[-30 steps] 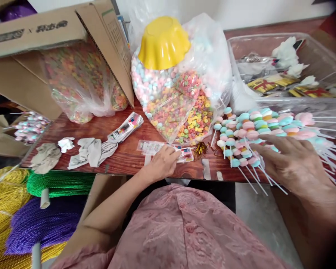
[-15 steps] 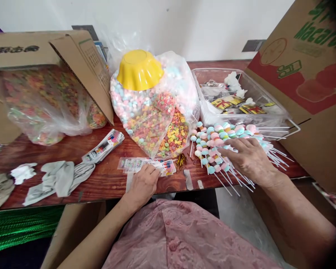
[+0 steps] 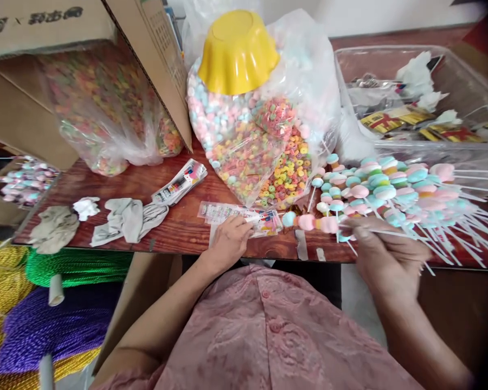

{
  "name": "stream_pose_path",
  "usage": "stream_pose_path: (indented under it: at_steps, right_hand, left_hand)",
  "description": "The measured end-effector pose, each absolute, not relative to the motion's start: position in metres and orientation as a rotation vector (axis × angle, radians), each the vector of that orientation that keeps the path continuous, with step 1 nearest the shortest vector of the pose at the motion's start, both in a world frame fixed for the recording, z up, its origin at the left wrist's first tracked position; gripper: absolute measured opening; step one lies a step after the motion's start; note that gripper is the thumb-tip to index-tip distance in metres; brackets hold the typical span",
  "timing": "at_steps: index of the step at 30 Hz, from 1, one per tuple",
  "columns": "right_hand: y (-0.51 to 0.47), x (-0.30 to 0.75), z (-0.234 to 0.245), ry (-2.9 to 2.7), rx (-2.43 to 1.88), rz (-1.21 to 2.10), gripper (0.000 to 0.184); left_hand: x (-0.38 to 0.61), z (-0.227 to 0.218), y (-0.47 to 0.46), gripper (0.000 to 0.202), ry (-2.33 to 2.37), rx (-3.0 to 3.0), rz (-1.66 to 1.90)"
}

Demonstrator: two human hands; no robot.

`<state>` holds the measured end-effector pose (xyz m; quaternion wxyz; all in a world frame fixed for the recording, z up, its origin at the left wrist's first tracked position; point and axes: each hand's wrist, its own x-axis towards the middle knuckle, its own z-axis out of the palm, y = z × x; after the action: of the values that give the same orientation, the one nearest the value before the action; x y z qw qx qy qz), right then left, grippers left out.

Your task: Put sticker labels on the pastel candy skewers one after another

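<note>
My right hand (image 3: 390, 260) is closed on the white stick of a marshmallow candy skewer (image 3: 307, 222), which lies nearly level with its blue and pink pieces pointing left. Behind and beside that hand, a pile of similar marshmallow skewers (image 3: 390, 184) spreads over the table, sticks toward the right. My left hand (image 3: 230, 238) lies at the table's front, fingers bent and together on a stack of clear printed plastic sleeves (image 3: 264, 219). The fingertips are partly hidden, but they press on the sleeves. Gold twist ties (image 3: 295, 211) lie beside the sleeves, partly covered by the skewer.
A large bag of marshmallows and ring candies (image 3: 219, 130) carries an upturned yellow bowl (image 3: 238, 54). To the right stands a clear plastic bin (image 3: 390, 143). On the left are a carton (image 3: 154, 49), another sleeve stack (image 3: 181, 181), grey gloves (image 3: 124, 219) and crumpled tissue (image 3: 86, 208).
My right hand has picked one marshmallow skewer from the pile and brought it left, toward the sleeves. My left hand stays on the sleeves. The view has tilted down and shifted left.
</note>
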<state>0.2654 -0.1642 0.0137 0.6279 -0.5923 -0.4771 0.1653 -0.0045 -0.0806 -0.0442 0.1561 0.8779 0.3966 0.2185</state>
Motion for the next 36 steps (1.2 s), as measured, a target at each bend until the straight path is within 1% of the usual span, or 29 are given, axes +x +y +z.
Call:
stream_pose_path:
  at_steps: [1,3,6,12,15,19,23,27,31,33,36]
  right_hand:
    - [-0.163,0.257,0.007,-1.048,-1.329,0.496,0.005]
    - [-0.158,0.246,-0.003,-0.934,-1.243,0.612,0.005]
    - [-0.150,0.240,-0.010,-0.747,-1.130,0.663,0.006]
    - [-0.146,0.234,-0.021,-0.633,-1.036,0.783,0.007]
    - [-0.150,0.231,-0.029,-0.647,-1.087,0.750,0.004]
    - [-0.155,0.230,-0.032,-0.740,-1.178,0.668,0.007]
    - [-0.157,0.232,-0.025,-0.872,-1.211,0.732,0.006]
    - [-0.154,0.236,-0.021,-1.122,-1.309,0.768,0.008]
    - [-0.151,0.241,-0.025,-0.936,-1.194,0.921,0.007]
    - [-0.150,0.241,-0.028,-0.886,-1.187,0.934,0.008]
    - [-0.150,0.237,-0.029,-0.982,-1.251,0.903,0.010]
  left_hand:
    - [-0.006,-0.044,-0.080,0.020,1.125,2.459,0.654]
    - [-0.008,-0.045,-0.077,0.017,1.118,2.286,0.745]
    - [-0.010,-0.049,-0.072,0.011,1.132,2.010,0.859]
    - [-0.010,-0.049,-0.068,0.020,1.181,1.805,0.873]
    - [-0.011,-0.047,-0.068,0.022,1.156,1.805,0.865]
    - [-0.014,-0.052,-0.067,0.020,1.078,1.959,0.900]
    - [-0.014,-0.056,-0.068,0.017,0.974,2.087,0.916]
    - [-0.014,-0.054,-0.069,0.015,0.889,2.064,0.898]
    - [-0.017,-0.053,-0.069,0.013,0.914,2.025,0.928]
    - [-0.018,-0.053,-0.069,0.014,0.889,2.050,0.911]
    - [-0.018,-0.054,-0.068,0.019,0.849,2.117,0.851]
